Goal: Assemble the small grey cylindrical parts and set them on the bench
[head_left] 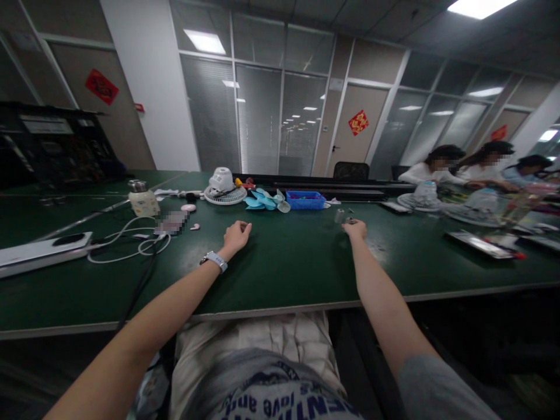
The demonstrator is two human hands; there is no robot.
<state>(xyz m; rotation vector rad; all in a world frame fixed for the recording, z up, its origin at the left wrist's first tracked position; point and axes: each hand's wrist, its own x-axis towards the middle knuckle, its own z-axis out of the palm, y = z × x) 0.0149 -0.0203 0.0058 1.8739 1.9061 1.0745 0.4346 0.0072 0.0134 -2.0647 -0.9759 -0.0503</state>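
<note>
My left hand (pixel 237 237) rests on the green table with its fingers curled inward; whether anything small is inside them is hidden. On that wrist is a light-strapped watch (pixel 216 261). Farther right, my right hand (pixel 357 228) is closed, thumb and fingers pinched at a small dark metallic piece (pixel 349 220) too small to name. Just left of those fingertips stands a small silvery cylinder (pixel 340 216), and a tiny part (pixel 351 210) lies behind them. Light-blue fan blades (pixel 262 200) and a blue basket (pixel 305 200) with small items sit beyond the hands.
A white fan base with round grille (pixel 222 185) stands at the back. Leftward are a jar-like bottle (pixel 143 201), looped white cable (pixel 114 238), a pink earbud case (pixel 188 207) and a white power strip (pixel 46 252). At right, a tray (pixel 481 244) and several people working.
</note>
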